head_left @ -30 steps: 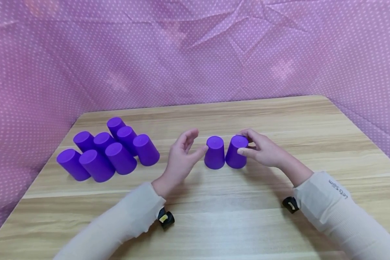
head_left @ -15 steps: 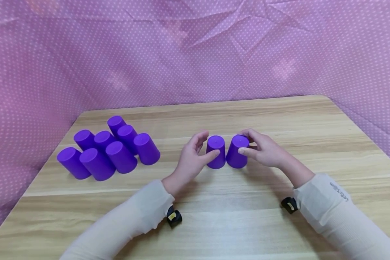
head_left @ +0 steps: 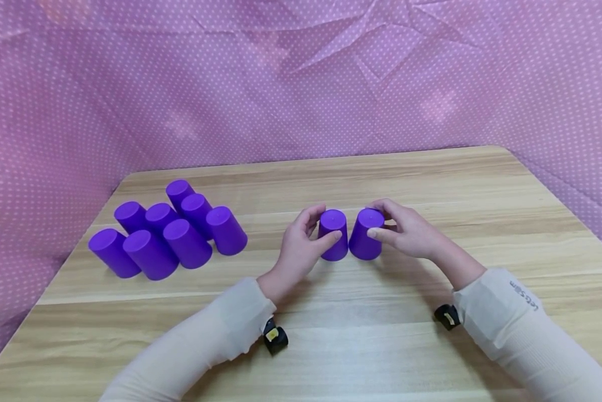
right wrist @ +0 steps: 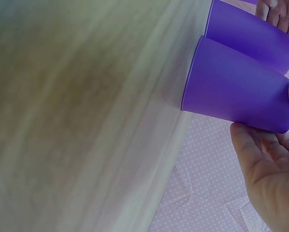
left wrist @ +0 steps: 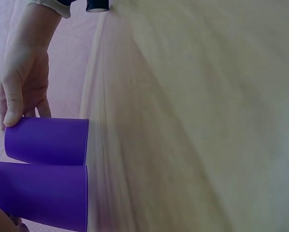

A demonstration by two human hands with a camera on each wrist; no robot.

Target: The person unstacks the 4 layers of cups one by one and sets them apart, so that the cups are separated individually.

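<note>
Two purple cups stand upside down side by side at the middle of the table. My left hand (head_left: 301,245) holds the left cup (head_left: 333,223), its thumb across the front and its other fingers around the far left side. The right cup (head_left: 363,245) is gripped by my right hand (head_left: 406,231), thumb in front and fingertips behind the upper part. In the left wrist view the right cup (left wrist: 48,140) and left cup (left wrist: 43,193) lie close together, rims down on the tabletop. The right wrist view shows fingertips (right wrist: 238,130) against the right cup (right wrist: 236,87).
At the left of the wooden table (head_left: 361,346) several more purple cups (head_left: 150,257) stand upside down in a close group. A pink dotted cloth (head_left: 301,84) hangs behind the table and along its sides. Black wrist cameras (head_left: 275,338) sit under both sleeves.
My left hand has moved right to the left cup and brought its thumb across the front. The right hand keeps its grip almost unmoved; the cup group stays as it was.
</note>
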